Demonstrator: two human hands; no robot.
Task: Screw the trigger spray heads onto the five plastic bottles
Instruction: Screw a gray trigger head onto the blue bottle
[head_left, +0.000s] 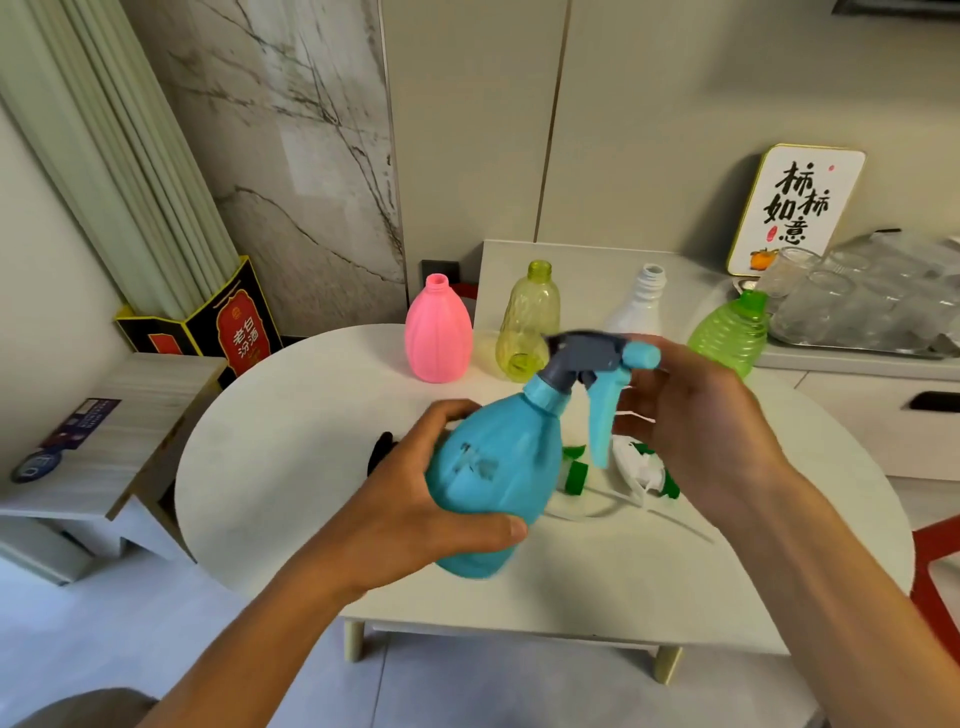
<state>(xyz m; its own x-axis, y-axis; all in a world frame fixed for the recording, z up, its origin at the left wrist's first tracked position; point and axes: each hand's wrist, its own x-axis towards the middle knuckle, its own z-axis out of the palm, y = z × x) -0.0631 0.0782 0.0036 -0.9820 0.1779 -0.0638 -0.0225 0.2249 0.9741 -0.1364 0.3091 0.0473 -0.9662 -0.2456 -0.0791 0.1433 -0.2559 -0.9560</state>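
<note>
My left hand (415, 493) grips the body of a blue bottle (493, 483), held tilted above the table. A grey and blue trigger spray head (592, 364) sits on its neck, and my right hand (696, 426) holds that head from the right side. Behind stand a pink bottle (438, 332), a yellow-green bottle (527, 325), a white bottle (636, 306) and a green bottle (730, 332), all with bare necks. Loose white and green spray heads (641, 470) with thin tubes lie on the table under my right hand. A dark object (382, 449) shows just left of my left hand.
The round white table (270, 467) stands low on the floor. A tray of clear glasses (872, 301) and a framed sign (795, 208) stand on the counter at back right. A black and red box (228, 322) and a low wooden bench (104, 441) are on the left. A red chair edge (935, 566) is at right.
</note>
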